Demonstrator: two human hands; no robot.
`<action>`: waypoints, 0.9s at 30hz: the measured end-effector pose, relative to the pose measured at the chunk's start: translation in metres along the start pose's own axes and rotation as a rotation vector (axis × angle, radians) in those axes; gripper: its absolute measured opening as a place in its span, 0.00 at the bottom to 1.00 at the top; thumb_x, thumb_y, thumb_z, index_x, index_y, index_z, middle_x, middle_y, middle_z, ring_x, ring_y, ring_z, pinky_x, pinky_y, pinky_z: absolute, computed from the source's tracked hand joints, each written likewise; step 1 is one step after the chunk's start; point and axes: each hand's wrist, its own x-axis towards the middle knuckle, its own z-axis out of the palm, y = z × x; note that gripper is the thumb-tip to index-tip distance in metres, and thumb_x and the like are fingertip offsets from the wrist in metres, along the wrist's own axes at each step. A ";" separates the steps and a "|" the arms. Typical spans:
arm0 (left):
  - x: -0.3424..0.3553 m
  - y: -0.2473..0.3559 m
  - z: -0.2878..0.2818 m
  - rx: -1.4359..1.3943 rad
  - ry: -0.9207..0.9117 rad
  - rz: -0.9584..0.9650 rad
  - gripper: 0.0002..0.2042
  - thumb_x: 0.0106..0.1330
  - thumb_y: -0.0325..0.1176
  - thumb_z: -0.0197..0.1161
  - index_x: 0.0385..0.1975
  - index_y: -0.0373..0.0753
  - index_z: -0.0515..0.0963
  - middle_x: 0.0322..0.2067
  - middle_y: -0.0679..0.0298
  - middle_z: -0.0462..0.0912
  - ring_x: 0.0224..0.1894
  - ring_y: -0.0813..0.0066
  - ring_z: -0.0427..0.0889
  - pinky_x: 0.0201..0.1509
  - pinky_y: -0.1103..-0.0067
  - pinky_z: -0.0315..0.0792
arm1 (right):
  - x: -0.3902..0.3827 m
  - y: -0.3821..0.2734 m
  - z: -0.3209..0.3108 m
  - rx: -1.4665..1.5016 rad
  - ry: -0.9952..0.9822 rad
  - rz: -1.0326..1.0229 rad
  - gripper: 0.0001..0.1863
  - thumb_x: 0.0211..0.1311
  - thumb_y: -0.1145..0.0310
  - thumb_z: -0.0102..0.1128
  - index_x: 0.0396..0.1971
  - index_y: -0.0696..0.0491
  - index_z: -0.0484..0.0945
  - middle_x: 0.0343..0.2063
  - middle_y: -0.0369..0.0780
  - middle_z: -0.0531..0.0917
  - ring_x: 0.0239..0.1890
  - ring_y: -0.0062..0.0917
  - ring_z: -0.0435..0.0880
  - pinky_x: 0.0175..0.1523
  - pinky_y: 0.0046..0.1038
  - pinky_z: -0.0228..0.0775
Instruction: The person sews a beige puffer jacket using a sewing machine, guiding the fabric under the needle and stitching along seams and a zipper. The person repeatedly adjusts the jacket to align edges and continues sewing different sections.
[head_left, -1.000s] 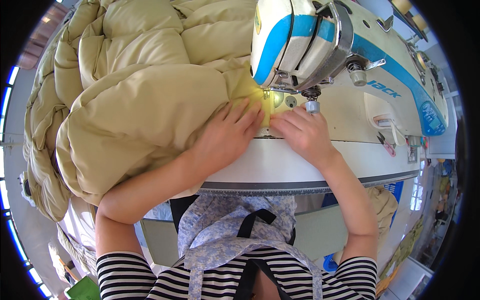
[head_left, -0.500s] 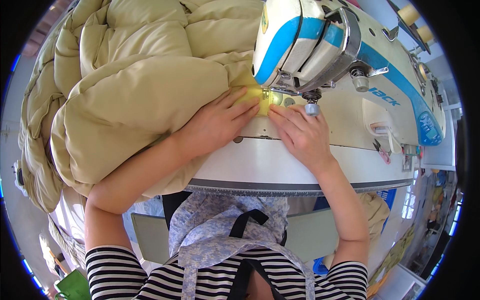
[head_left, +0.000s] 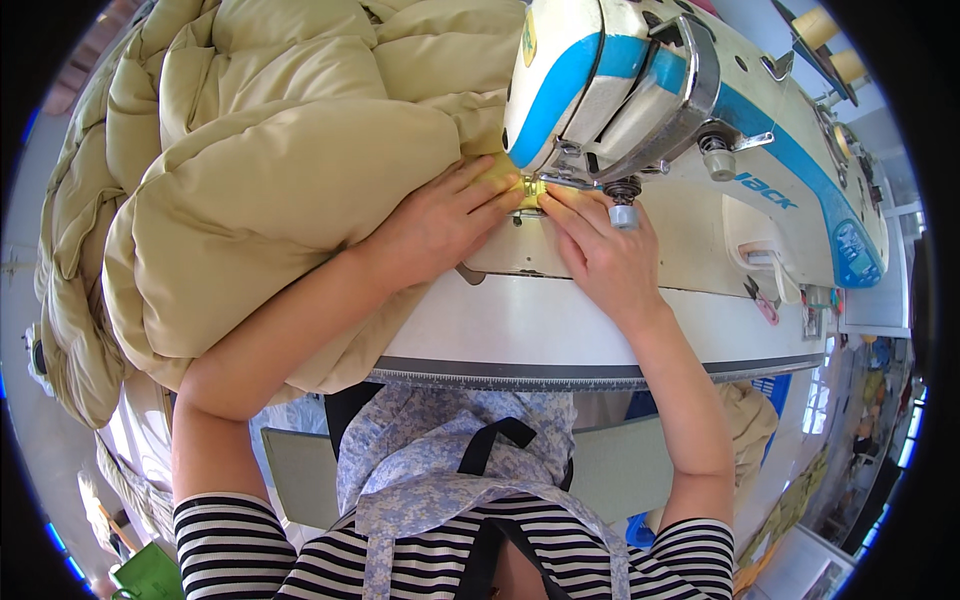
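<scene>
A puffy khaki quilted garment [head_left: 290, 190] is bunched on the left of the sewing machine [head_left: 600, 95], with its edge under the presser foot [head_left: 531, 187], lit yellow. My left hand [head_left: 440, 222] lies on this edge just left of the foot, fingers stretched out flat. Close to the right of the foot, my right hand [head_left: 610, 250] rests with its fingers extended and fingertips down at the fabric's edge. The tension knob partly covers that hand. Whether the right fingertips pinch any cloth is hidden.
The white table [head_left: 490, 320] has a dark ruler strip [head_left: 500, 374] along its front edge. Small pink-handled snips [head_left: 765, 305] lie at the right, near the machine's base. Thread cones [head_left: 815, 30] stand at the upper right. Part of the garment hangs over the table's left side.
The fabric has slid away from me under the foot, baring more of the plate in front of it. Both hands have moved slightly forward with it.
</scene>
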 end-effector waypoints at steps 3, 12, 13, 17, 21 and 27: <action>0.002 -0.003 0.002 -0.005 -0.003 -0.001 0.26 0.58 0.26 0.66 0.60 0.39 0.75 0.56 0.62 0.77 0.62 0.57 0.75 0.67 0.68 0.70 | 0.001 -0.001 -0.001 -0.002 0.028 -0.002 0.17 0.57 0.70 0.66 0.48 0.45 0.86 0.32 0.33 0.86 0.37 0.30 0.78 0.39 0.33 0.68; 0.011 -0.011 0.000 0.004 -0.042 -0.011 0.20 0.58 0.27 0.64 0.53 0.38 0.79 0.55 0.61 0.78 0.65 0.58 0.73 0.68 0.68 0.68 | 0.002 -0.003 -0.005 -0.072 -0.128 0.130 0.17 0.66 0.66 0.61 0.54 0.40 0.82 0.42 0.33 0.86 0.30 0.31 0.81 0.45 0.37 0.69; 0.012 -0.011 0.000 0.004 -0.053 -0.019 0.21 0.58 0.26 0.64 0.54 0.38 0.79 0.55 0.61 0.78 0.64 0.58 0.73 0.68 0.68 0.68 | 0.002 -0.003 -0.004 -0.064 -0.100 0.123 0.13 0.65 0.66 0.61 0.49 0.43 0.84 0.39 0.34 0.85 0.36 0.31 0.79 0.46 0.36 0.67; 0.012 -0.012 -0.001 -0.025 -0.069 -0.039 0.22 0.58 0.26 0.64 0.55 0.38 0.79 0.54 0.61 0.78 0.64 0.58 0.73 0.68 0.69 0.68 | 0.001 -0.003 0.001 -0.065 -0.037 0.115 0.08 0.63 0.64 0.62 0.36 0.49 0.88 0.35 0.35 0.82 0.49 0.29 0.75 0.50 0.35 0.65; 0.012 -0.012 0.000 -0.024 -0.041 -0.018 0.22 0.57 0.25 0.64 0.54 0.37 0.79 0.53 0.61 0.78 0.63 0.58 0.73 0.68 0.69 0.69 | -0.002 -0.002 0.003 -0.054 -0.040 0.123 0.08 0.62 0.64 0.63 0.36 0.49 0.88 0.37 0.35 0.82 0.49 0.30 0.75 0.50 0.35 0.65; 0.011 -0.017 0.008 -0.115 0.081 0.045 0.21 0.54 0.22 0.64 0.51 0.34 0.80 0.50 0.58 0.81 0.57 0.55 0.77 0.65 0.67 0.72 | -0.003 -0.001 -0.001 -0.096 -0.091 0.088 0.18 0.66 0.65 0.59 0.55 0.40 0.82 0.45 0.36 0.85 0.40 0.34 0.83 0.49 0.38 0.70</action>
